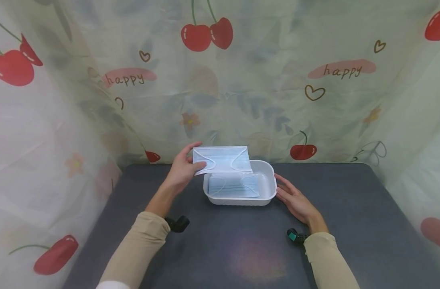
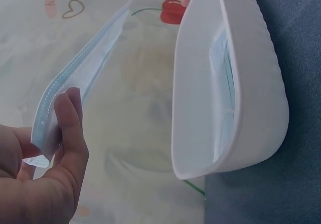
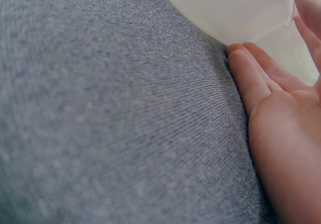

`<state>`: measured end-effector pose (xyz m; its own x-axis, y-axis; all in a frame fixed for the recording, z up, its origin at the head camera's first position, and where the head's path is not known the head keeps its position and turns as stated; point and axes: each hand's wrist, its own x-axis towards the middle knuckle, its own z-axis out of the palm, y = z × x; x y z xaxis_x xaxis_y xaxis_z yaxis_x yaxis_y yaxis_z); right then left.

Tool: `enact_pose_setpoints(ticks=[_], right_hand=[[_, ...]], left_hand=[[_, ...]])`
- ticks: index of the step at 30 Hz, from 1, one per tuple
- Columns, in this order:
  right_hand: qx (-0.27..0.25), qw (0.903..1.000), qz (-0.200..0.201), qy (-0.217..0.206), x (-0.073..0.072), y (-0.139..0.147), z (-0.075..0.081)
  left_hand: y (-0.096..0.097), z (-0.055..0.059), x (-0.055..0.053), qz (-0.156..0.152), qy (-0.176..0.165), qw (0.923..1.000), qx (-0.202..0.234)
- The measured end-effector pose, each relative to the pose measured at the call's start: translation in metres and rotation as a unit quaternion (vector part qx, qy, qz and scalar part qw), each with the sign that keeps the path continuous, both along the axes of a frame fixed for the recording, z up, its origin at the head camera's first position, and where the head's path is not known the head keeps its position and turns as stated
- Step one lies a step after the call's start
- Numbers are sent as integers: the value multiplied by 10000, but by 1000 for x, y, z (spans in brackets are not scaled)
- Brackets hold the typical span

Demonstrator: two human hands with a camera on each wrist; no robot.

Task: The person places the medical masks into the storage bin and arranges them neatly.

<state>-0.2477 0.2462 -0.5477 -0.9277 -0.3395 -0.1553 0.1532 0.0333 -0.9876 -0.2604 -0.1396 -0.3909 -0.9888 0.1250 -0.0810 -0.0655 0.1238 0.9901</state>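
Observation:
A light blue face mask (image 1: pixel 223 159) with white ear loops is pinched at its left end by my left hand (image 1: pixel 183 170). In the left wrist view this face mask (image 2: pixel 83 66) hangs above and apart from the white plastic tray (image 2: pixel 261 98). Another blue mask (image 1: pixel 234 187) lies inside the tray (image 1: pixel 269 180), its upper part hidden by the held one in the head view. At the tray's right side, my right hand (image 1: pixel 295 202) rests its extended fingertips against the outer wall. The right wrist view shows those fingers (image 3: pixel 246 78) low by the tray's base.
The tray stands on a dark grey table (image 1: pixel 241 241) close to its back edge. Behind and at both sides hangs a pale curtain (image 1: pixel 220 100) printed with cherries, hearts and words.

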Motion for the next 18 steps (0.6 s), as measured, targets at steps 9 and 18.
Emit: enact_pose_setpoints(ticks=[9,18], right_hand=[[-3,10000,8,-12,-1,0,0],[-30,9999,-44,-94,-1,-1,-1]], left_hand=[[12,-1,-8,-170,-90,9996,-214],[23,-14,-15,-294,-180,9993,-175]])
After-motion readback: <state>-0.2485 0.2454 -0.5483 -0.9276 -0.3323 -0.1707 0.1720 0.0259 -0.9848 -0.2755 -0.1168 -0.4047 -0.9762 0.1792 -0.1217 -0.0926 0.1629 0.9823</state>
